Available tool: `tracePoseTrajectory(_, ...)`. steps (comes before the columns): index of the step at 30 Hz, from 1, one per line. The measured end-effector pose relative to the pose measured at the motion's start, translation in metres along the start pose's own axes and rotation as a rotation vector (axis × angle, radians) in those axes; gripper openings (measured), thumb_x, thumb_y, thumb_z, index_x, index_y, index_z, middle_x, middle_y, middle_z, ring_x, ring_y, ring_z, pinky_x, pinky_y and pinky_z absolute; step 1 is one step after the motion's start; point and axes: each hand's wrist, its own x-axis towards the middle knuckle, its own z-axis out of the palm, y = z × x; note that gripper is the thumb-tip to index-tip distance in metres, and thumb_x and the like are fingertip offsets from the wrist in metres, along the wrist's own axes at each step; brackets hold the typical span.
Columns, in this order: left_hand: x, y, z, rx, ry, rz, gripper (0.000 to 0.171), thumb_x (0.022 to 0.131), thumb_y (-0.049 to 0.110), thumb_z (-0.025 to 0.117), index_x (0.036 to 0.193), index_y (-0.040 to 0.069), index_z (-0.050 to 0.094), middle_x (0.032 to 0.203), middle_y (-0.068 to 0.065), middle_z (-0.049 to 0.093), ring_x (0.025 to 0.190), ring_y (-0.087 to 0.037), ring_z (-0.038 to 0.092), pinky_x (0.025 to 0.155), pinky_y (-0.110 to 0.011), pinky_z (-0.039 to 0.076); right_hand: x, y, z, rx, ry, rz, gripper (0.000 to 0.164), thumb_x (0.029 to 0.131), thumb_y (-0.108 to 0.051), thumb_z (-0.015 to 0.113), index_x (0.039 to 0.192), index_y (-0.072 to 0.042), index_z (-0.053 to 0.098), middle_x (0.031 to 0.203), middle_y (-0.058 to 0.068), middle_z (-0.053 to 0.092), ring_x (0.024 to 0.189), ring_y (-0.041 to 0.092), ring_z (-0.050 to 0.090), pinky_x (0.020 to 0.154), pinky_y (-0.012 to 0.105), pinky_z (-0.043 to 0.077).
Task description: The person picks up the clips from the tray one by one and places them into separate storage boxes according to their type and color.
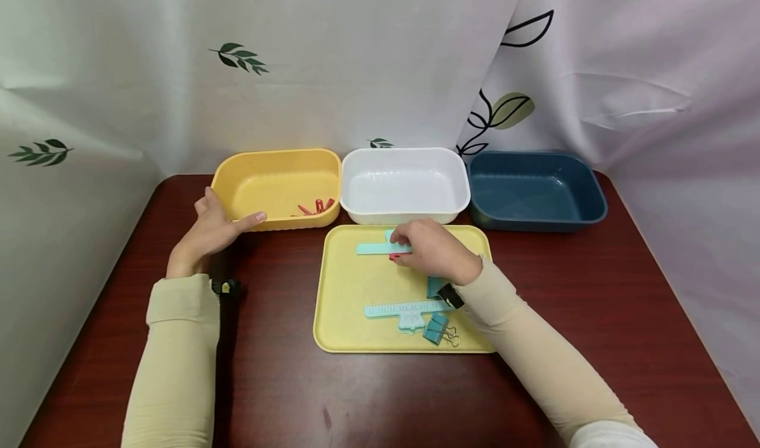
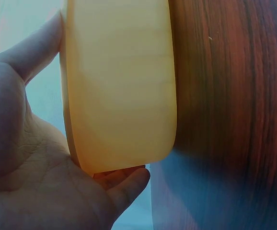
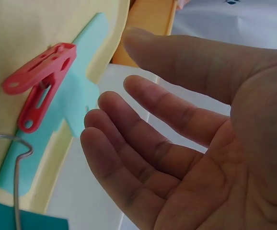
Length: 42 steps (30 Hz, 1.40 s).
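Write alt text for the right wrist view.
A right hand, fingers loosely bent and holding nothing, is beside a red clip and a turquoise ruler clip on a pale yellow tray; a teal binder clip shows partly at lower left.

Clips (image 1: 436, 328) lie on a tray (image 1: 350, 286) before three side-by-side bins (image 1: 405, 218).

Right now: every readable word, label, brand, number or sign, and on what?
None legible.
Front ruler clip: scale marks and handle print, too small and blurred to read.
Red clothespin, teal binder clip, yellow bin, white bin, navy bin: no lettering visible.
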Motion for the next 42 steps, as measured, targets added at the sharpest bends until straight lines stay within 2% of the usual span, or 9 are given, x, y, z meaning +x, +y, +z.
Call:
tracePoseTrajectory(14, 0.002, -0.002, 0.000, -0.012, -0.002, 0.008, 0.129, 0.092, 0.062, 0.060, 0.142, 0.003, -0.043, 0.155, -0.034, -0.022, 0.139, -0.055, 0.017, 0.111, -0.067, 0.021, -0.004, 0.008, 0.003, -0.060, -0.055, 0.042, 0.029, 0.088, -0.009, 0.074, 0.115, 0.001, 0.071, 0.103, 0.010, 0.069, 0.085, 0.021, 0.057, 0.079, 0.033, 0.050)
tracePoseTrajectory(21, 0.001, -0.002, 0.001, -0.032, -0.001, 0.005, 0.129, 0.092, 0.061, 0.061, 0.143, 0.003, -0.043, 0.154, -0.033, -0.022, 0.139, -0.054, 0.017, 0.112, -0.067, 0.020, -0.005, 0.011, 0.005, -0.074, -0.064, 0.044, 0.030, 0.087, -0.007, 0.074, 0.116, 0.001, 0.071, 0.104, 0.010, 0.069, 0.086, 0.021, 0.058, 0.081, 0.034, 0.050)
tracePoseTrajectory(34, 0.000, -0.001, 0.000, -0.020, -0.002, 0.006, 0.129, 0.092, 0.062, 0.060, 0.143, 0.003, -0.043, 0.154, -0.034, -0.022, 0.139, -0.055, 0.017, 0.111, -0.068, 0.021, -0.006, 0.015, 0.008, -0.088, -0.119, 0.024, 0.032, 0.086, -0.005, 0.075, 0.117, 0.001, 0.070, 0.098, 0.008, 0.067, 0.084, 0.019, 0.055, 0.080, 0.033, 0.049)
tracePoseTrajectory(42, 0.001, -0.001, 0.001, -0.032, -0.009, -0.005, 0.129, 0.092, 0.062, 0.060, 0.142, 0.004, -0.044, 0.155, -0.032, -0.023, 0.139, -0.054, 0.018, 0.112, -0.067, 0.021, -0.007, 0.015, 0.013, -0.107, -0.160, 0.032, 0.029, 0.085, -0.005, 0.076, 0.112, -0.001, 0.069, 0.089, 0.005, 0.060, 0.077, 0.019, 0.051, 0.073, 0.031, 0.045)
